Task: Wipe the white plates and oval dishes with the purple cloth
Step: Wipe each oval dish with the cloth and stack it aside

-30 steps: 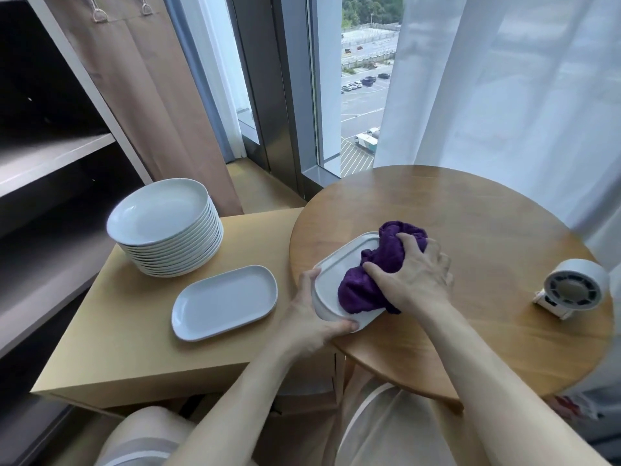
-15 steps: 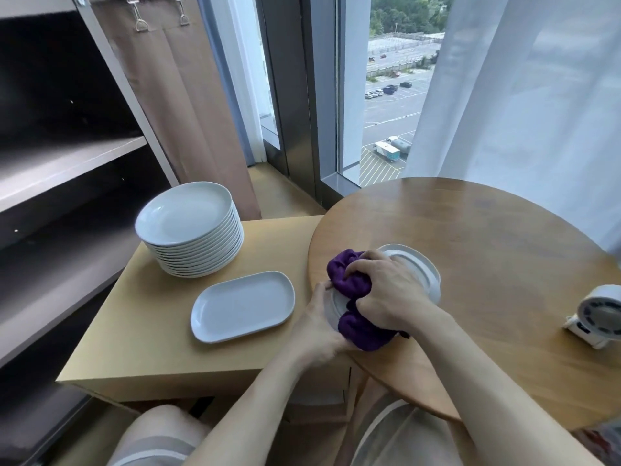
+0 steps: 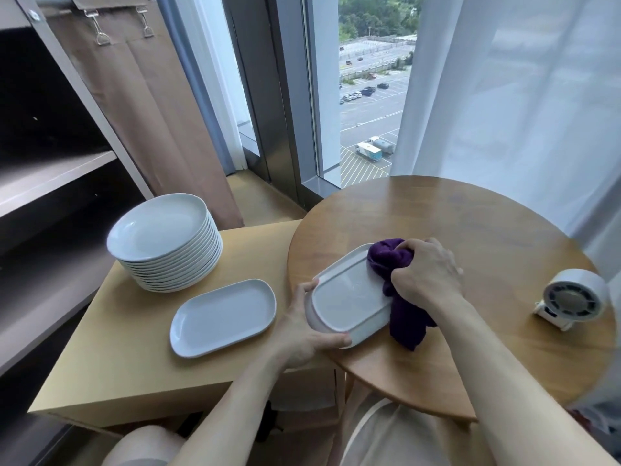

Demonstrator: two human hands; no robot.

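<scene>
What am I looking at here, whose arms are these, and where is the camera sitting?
There is no machine here. These are a person's two bare arms, seen from a wide-angle camera worn on the head and looking down. The left hand grips the near end of a white oval dish at the edge of the round wooden table. The right hand bunches a purple cloth in its fingers and presses it on the dish's far end. On the lower table to the left lie a second oval dish and a stack of white plates. What looks like a small white fan stands at the right.
</scene>
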